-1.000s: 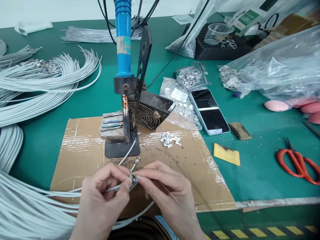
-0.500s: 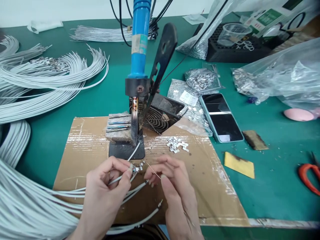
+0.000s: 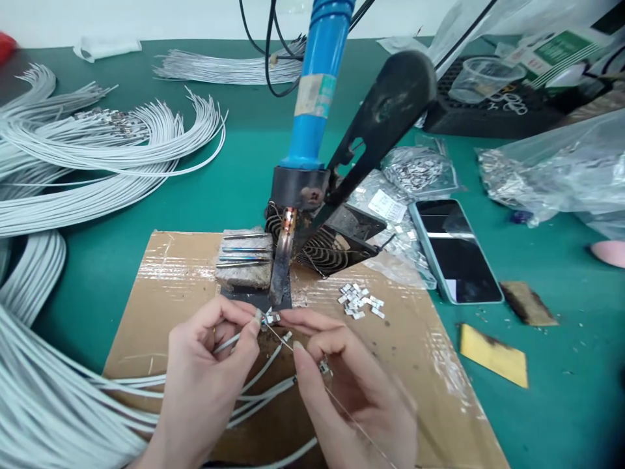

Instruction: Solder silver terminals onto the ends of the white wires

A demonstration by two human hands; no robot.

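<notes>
My left hand (image 3: 208,371) pinches a white cable (image 3: 228,342) close to its end, where small metal terminals (image 3: 271,318) stick out past the fingertips. Between thumb and fingers of my right hand (image 3: 359,384) runs a thin solder wire (image 3: 355,422), its front end reaching the terminals. The right index finger stretches to the terminals and seems to touch them. Just above both hands is the dark tip (image 3: 280,277) of a blue-handled soldering iron (image 3: 318,71), clamped pointing down. Other cable ends lie under my hands, partly hidden by the right one.
Loose metal terminals (image 3: 359,301) lie on the cardboard (image 3: 166,280). Behind the iron's black bracket (image 3: 385,111) stands a small fan (image 3: 325,251). Thick bundles of white cable (image 3: 58,397) fill the left side. A phone (image 3: 456,251) and a yellow sponge (image 3: 494,355) lie right.
My right hand has moved left, bringing the solder wire and index finger up to the terminals. My left hand stays nearly in place. The view has shifted, so the iron appears farther right and more tilted.
</notes>
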